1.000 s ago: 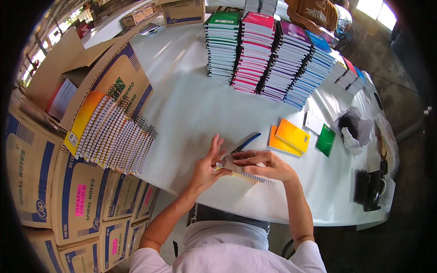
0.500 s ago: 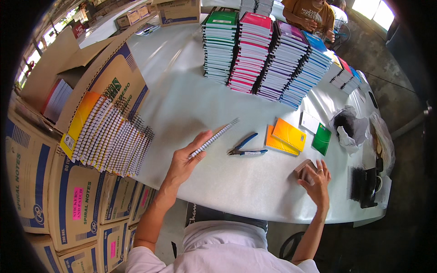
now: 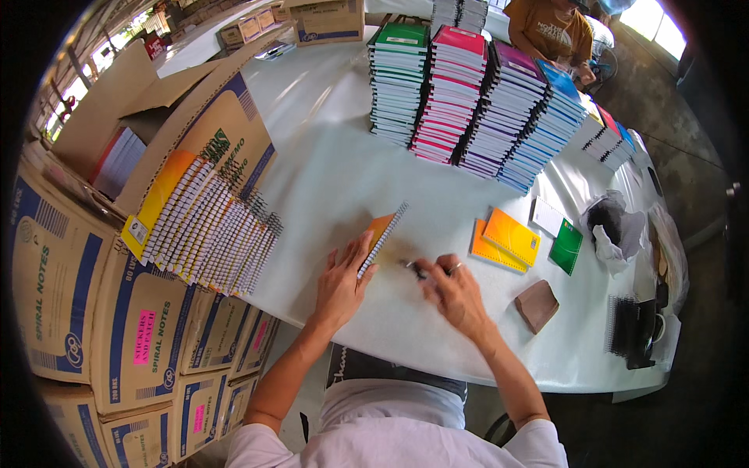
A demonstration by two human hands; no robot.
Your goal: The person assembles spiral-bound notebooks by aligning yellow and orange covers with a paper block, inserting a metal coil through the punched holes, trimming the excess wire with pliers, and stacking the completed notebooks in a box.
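Note:
My left hand point(image 3: 341, 287) is closed on a small orange spiral notebook point(image 3: 382, 226), tilted so that its white-and-dark coiled edge faces up and to the right. Just right of it, my right hand point(image 3: 455, 295) is curled around the cutting pliers, blurred by motion; only the dark tip of the pliers point(image 3: 411, 267) shows, pointing at the notebook's spine. A brown block point(image 3: 537, 306) lies on the table to the right of that hand. Beyond it are two orange-yellow notebook covers point(image 3: 511, 236), a white card point(image 3: 546, 216) and a green cover point(image 3: 566, 248).
Left, a pile of spiral notebooks point(image 3: 211, 226) leans by an open carton point(image 3: 226, 125), above stacked cartons point(image 3: 140, 327). Tall notebook stacks point(image 3: 449, 93) stand at the back. Right are crumpled wrapping point(image 3: 616, 230) and black wire coils point(image 3: 622, 324). Another person point(image 3: 554, 35) sits beyond.
My right hand has left the brown block, moved left and picked up the blue-handled pliers from the table. The notebook in my left hand is turned more upright, showing its orange cover.

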